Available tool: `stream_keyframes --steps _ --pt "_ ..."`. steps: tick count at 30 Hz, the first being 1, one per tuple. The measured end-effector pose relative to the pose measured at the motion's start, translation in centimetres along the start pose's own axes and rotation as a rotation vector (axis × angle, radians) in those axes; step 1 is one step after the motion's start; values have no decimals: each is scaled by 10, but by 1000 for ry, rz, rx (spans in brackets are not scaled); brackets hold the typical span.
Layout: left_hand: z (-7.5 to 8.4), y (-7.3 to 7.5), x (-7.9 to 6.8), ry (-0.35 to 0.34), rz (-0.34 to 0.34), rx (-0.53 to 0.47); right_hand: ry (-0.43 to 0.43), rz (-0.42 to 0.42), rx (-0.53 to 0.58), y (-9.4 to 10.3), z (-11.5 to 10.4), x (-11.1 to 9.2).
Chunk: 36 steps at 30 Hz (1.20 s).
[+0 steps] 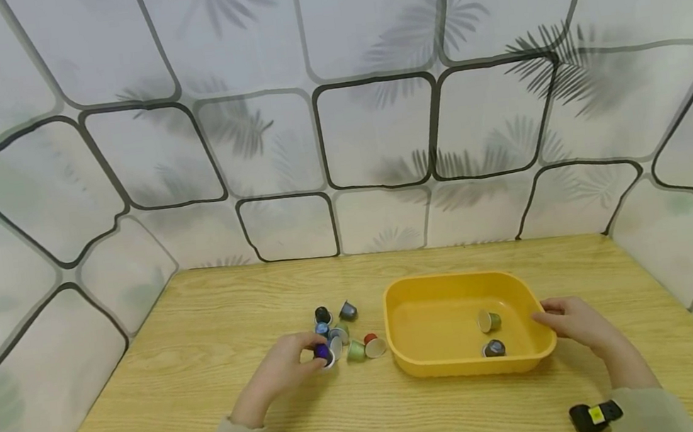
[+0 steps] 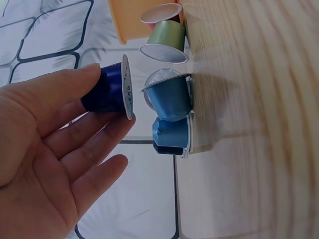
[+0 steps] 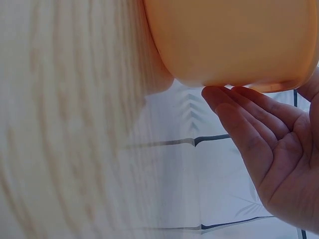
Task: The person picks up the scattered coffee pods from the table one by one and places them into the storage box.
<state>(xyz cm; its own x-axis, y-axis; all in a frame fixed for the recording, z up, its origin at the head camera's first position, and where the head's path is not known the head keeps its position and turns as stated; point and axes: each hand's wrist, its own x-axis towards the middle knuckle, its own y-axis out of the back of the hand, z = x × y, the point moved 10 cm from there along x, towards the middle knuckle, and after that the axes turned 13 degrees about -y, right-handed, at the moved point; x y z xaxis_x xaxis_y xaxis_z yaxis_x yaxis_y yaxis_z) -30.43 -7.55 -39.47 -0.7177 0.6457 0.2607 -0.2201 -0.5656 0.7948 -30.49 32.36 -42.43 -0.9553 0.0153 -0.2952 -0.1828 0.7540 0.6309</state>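
My left hand (image 1: 283, 369) pinches a dark blue coffee capsule (image 2: 105, 88) between thumb and fingertips, its pale printed lid facing away from the palm. Close beside it lies a loose group of capsules, with a blue capsule (image 2: 169, 97) and a green capsule (image 2: 168, 36) among them. At the right, my right hand (image 1: 580, 325) grips the end of a yellow plastic tub (image 1: 460, 365), thumb at the rim and fingers against the outer wall (image 3: 234, 40). Inside the tub are a pale green capsule (image 1: 493, 321) and a dark capsule (image 1: 495, 348).
A red capsule (image 1: 370, 339) lies by the tub's left end. Farther back are a black capsule (image 1: 322, 313) and a grey-blue capsule (image 1: 348, 310). The wooden table (image 1: 204, 318) meets patterned wall covering (image 1: 369, 135) at the back and sides.
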Motion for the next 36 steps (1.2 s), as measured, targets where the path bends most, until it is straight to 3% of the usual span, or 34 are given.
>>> stream_keyframes --steps 11,21,36 --pt "3 4 0 8 24 29 -18 2 -18 -1 0 2" --pt "10 6 4 -41 63 34 -16 -1 -9 0 -1 1" --pt "30 -1 29 -100 68 49 -30 3 -17 0 1 1"
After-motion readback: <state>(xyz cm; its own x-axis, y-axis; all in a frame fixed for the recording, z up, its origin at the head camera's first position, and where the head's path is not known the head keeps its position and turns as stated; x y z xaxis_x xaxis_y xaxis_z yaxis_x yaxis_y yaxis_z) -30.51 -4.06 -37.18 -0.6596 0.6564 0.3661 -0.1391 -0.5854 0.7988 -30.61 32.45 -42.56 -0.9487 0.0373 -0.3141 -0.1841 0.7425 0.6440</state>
